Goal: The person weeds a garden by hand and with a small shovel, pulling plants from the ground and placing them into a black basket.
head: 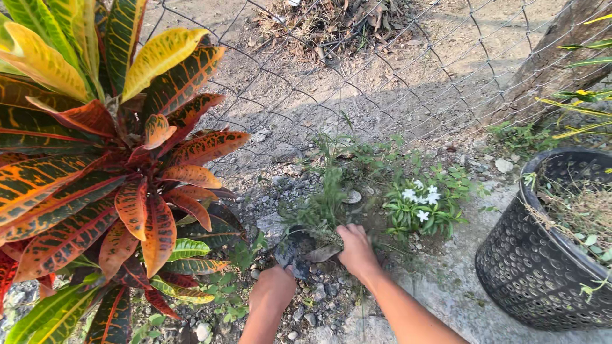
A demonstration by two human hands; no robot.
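My right hand (pixel 357 250) is closed around the base of a tuft of thin green weeds (pixel 326 202) growing from gravelly soil by a wire fence. My left hand (pixel 275 288) is fisted on the handle of a dark tool (pixel 292 251), whose blade end sits at the foot of the weeds; the blade is partly hidden by stems. Both forearms reach in from the bottom edge. A small plant with white flowers (pixel 422 202) grows just right of my right hand.
A big croton with red, orange and yellow leaves (pixel 108 165) fills the left side. A black perforated basket (pixel 545 255) holding pulled weeds stands at right on concrete. A chain-link fence (pixel 382 76) runs across the back, with bare dirt beyond.
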